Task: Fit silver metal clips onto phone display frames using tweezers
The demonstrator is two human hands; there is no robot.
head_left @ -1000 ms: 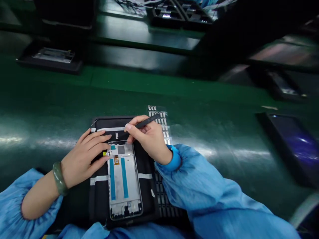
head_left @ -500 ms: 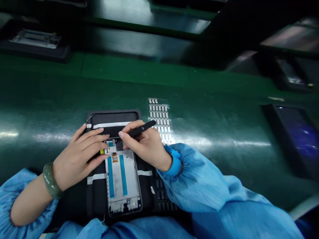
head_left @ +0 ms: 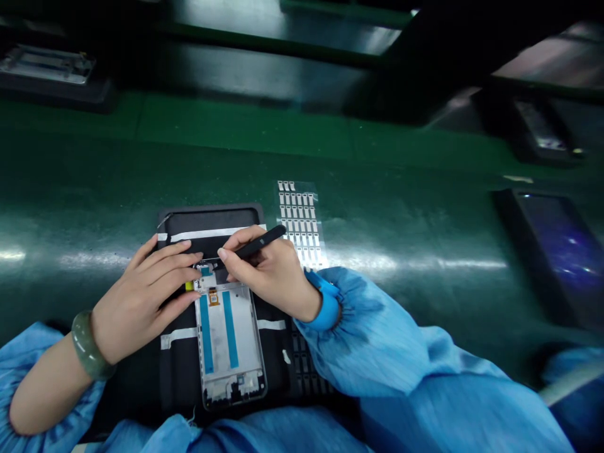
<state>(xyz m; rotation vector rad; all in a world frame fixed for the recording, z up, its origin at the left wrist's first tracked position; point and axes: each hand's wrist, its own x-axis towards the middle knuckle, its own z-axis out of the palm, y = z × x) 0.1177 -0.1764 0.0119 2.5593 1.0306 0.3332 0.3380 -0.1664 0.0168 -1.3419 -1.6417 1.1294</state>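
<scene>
A phone display frame (head_left: 229, 340) lies face up on a black mat (head_left: 212, 217), with blue strips along its back and an orange flex patch (head_left: 213, 297) near its top end. My left hand (head_left: 141, 292) rests over that top end, its fingers on the frame and close to a small yellow tab (head_left: 189, 286). My right hand (head_left: 267, 270) grips black tweezers (head_left: 259, 243), their tips reaching down to the frame's top end. My fingers hide those tips. A green bangle (head_left: 87, 345) circles my left wrist.
A sheet of small silver labels (head_left: 299, 220) lies beyond the mat, partly under my right hand and sleeve. The mat sits on a long green bench (head_left: 75, 189). Black trays holding phone parts stand at upper left and far right, with a dark tray (head_left: 547, 251) at right.
The whole view has shifted left and slightly up. My right hand has brought the tweezers in over the top end of the frame.
</scene>
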